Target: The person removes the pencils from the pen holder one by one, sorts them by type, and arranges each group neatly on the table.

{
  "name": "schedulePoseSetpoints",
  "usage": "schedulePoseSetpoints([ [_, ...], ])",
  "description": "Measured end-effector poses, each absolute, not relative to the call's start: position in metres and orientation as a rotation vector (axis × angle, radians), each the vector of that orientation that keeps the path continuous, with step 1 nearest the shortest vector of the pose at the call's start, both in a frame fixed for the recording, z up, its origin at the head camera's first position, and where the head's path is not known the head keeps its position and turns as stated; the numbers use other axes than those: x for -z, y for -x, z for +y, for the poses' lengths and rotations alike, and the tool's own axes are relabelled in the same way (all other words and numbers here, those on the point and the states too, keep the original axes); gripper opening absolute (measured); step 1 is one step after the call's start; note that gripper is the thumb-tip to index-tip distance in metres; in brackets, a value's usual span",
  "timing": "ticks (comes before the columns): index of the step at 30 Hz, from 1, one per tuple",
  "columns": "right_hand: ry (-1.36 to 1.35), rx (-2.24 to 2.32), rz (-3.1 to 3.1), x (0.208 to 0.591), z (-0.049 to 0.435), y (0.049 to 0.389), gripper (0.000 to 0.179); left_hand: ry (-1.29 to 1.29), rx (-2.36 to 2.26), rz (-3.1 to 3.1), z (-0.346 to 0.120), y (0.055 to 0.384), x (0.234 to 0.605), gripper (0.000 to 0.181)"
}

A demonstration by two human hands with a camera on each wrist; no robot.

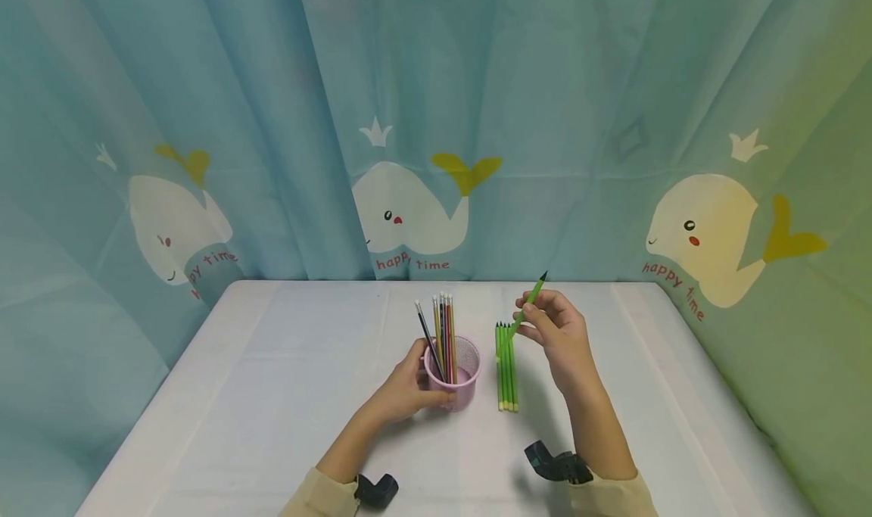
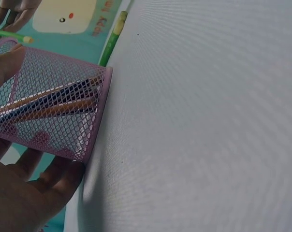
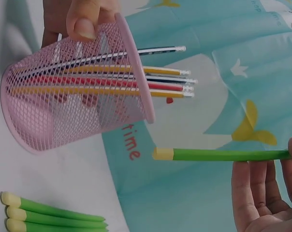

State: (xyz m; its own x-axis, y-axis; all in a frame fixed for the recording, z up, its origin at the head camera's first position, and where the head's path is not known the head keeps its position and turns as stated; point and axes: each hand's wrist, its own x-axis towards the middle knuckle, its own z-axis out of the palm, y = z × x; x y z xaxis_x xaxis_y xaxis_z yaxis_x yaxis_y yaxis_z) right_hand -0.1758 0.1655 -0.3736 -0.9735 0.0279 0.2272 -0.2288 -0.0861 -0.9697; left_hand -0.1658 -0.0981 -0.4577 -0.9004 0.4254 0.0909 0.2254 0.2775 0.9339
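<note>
My left hand [image 1: 403, 388] grips a pink mesh pencil cup [image 1: 460, 397] that stands upright on the table, thumb on the near side and fingers round the left. Several pencils [image 3: 160, 70] in yellow, red and dark colours lean inside it, eraser ends up. To the right of the cup, my right hand [image 1: 559, 331] pinches a green pencil [image 3: 218, 155] near its dark tip, between thumb and fingers. That pencil is raised and tilted, its pale yellow end pointing down and left. Beneath it, several more green pencils [image 1: 507, 381] lie side by side on the table.
The white-covered table [image 1: 272, 396] runs back to a blue-green curtain [image 1: 565, 123] printed with whales. Each wrist carries a black camera mount, one [image 1: 377, 492] by the left sleeve and another [image 1: 557, 464] by the right.
</note>
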Motion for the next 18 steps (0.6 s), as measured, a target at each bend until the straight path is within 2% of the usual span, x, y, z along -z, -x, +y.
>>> schedulePoseSetpoints([
  [18, -0.084, -2.141, -2.154, 0.389, 0.182, 0.188, 0.022, -0.626, -1.682, 2.364, -0.099, 0.166, 0.457, 0.084],
])
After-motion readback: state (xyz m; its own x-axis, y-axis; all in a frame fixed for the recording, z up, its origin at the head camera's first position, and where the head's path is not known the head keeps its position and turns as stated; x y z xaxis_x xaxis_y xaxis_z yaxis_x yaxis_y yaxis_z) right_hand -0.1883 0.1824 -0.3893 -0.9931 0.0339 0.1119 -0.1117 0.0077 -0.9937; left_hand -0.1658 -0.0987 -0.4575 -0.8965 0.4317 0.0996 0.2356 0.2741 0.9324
